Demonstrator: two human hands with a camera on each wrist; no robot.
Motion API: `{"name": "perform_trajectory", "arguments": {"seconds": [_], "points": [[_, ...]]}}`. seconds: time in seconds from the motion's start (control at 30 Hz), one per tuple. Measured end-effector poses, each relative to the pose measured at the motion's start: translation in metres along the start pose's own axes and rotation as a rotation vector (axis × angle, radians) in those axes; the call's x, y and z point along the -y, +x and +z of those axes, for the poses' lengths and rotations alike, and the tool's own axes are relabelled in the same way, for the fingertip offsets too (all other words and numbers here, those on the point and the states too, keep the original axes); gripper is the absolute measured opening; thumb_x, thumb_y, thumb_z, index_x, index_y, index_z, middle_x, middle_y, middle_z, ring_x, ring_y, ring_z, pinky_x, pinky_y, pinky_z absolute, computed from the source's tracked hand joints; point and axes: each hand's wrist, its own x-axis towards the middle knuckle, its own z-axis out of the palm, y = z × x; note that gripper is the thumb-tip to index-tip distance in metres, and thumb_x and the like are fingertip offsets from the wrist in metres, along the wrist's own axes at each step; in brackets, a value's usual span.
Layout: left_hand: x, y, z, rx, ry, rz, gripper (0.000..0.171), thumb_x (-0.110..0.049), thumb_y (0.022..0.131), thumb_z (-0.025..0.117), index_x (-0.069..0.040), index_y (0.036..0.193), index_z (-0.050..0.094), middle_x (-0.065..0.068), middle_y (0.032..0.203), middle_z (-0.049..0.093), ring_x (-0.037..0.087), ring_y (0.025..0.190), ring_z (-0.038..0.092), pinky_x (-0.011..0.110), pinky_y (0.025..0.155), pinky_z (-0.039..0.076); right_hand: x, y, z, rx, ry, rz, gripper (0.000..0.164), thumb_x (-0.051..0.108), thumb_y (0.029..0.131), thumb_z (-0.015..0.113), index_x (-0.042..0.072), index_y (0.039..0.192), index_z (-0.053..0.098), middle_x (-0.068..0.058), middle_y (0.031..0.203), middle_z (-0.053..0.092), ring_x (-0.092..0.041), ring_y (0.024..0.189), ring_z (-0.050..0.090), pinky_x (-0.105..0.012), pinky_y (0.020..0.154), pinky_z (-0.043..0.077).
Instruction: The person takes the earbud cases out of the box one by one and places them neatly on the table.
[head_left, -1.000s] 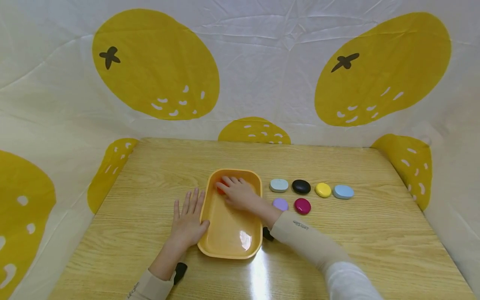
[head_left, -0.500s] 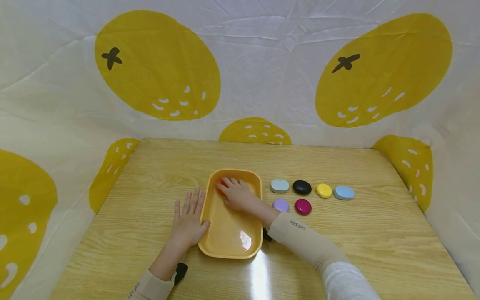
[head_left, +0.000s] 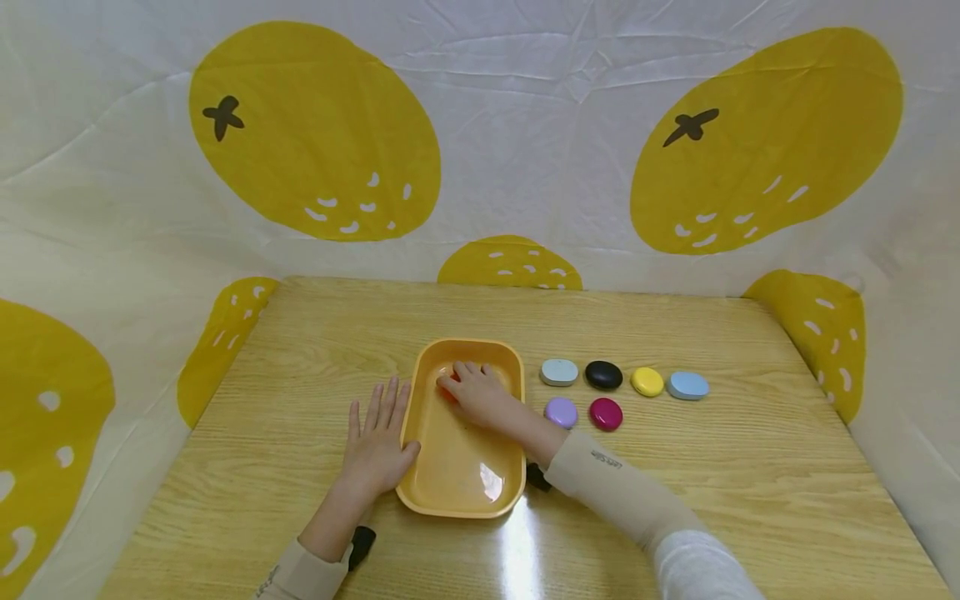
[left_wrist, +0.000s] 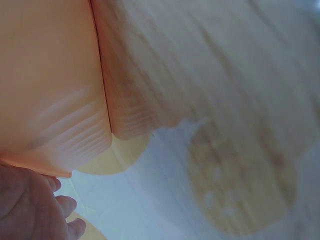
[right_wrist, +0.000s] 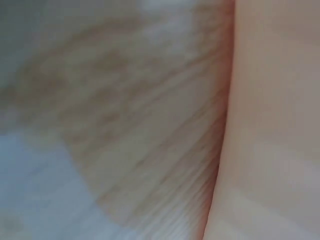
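A yellow-orange plastic tray (head_left: 465,492) lies on the wooden table in the head view. Inside it, near the far left corner, my right hand (head_left: 483,397) pinches a small red piece (head_left: 450,392), mostly covered by the fingers. Flat against the tray's left side rests my left hand (head_left: 375,454), fingers straight and the thumb over the rim. The left wrist view shows that hand (left_wrist: 30,205) beneath the tray's ribbed outer wall (left_wrist: 55,85). Only the tray wall (right_wrist: 270,110) and blurred table appear in the right wrist view; the right hand is out of it.
Right of the tray lie several smooth pieces: pale grey (head_left: 559,372), black (head_left: 603,375), yellow (head_left: 647,382) and light blue (head_left: 687,385) in a row, with lilac (head_left: 561,412) and magenta (head_left: 606,413) ones nearer. A fruit-print cloth (head_left: 525,167) hangs behind the table.
My right hand has shifted slightly right and nearer inside the tray, and the red piece has moved with it. The left hand and the tray have stayed in place.
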Motion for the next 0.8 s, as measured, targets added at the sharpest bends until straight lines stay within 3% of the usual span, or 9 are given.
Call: {"name": "perform_trajectory", "arguments": {"seconds": [0.17,0.33,0.47,0.8], "points": [[0.000,0.000,-0.001,-0.005,-0.007,0.000,0.079,-0.032,0.087,0.052,-0.008,0.148,0.009,0.013,0.153,0.003,0.034,0.139,0.001,0.056,0.107,-0.003,-0.003,-0.009,-0.003,-0.014,-0.003,-0.027,0.037,0.029,0.083,0.064,0.021,0.118,0.056,-0.004,0.102,0.049,-0.022,0.098,0.049,-0.040,0.082,0.040],[0.000,0.001,0.000,0.001,0.001,-0.004,0.078,-0.032,0.087,0.051,-0.009,0.148,0.008,0.013,0.153,0.003,0.034,0.139,0.001,0.056,0.108,-0.003,-0.010,-0.021,-0.011,-0.124,0.024,-0.032,0.042,0.028,0.075,0.069,0.021,0.114,0.057,-0.005,0.102,0.048,-0.023,0.095,0.048,-0.042,0.085,0.038],[0.000,0.000,0.000,0.003,-0.004,-0.004,0.078,-0.032,0.087,0.051,-0.009,0.148,0.007,0.012,0.153,0.002,0.034,0.139,0.001,0.056,0.108,-0.003,-0.019,-0.033,-0.020,-0.202,0.055,0.008,0.042,0.026,0.073,0.071,0.022,0.113,0.057,-0.008,0.107,0.048,-0.025,0.097,0.046,-0.045,0.085,0.036],[0.000,0.000,-0.001,0.011,-0.012,-0.001,0.078,-0.032,0.088,0.050,-0.008,0.148,0.006,0.011,0.153,-0.002,0.034,0.139,-0.001,0.056,0.107,-0.004,-0.054,-0.085,-0.048,-0.260,0.084,0.181,0.040,0.023,0.076,0.068,0.021,0.116,0.058,-0.014,0.114,0.049,-0.033,0.104,0.046,-0.054,0.089,0.033]]}}
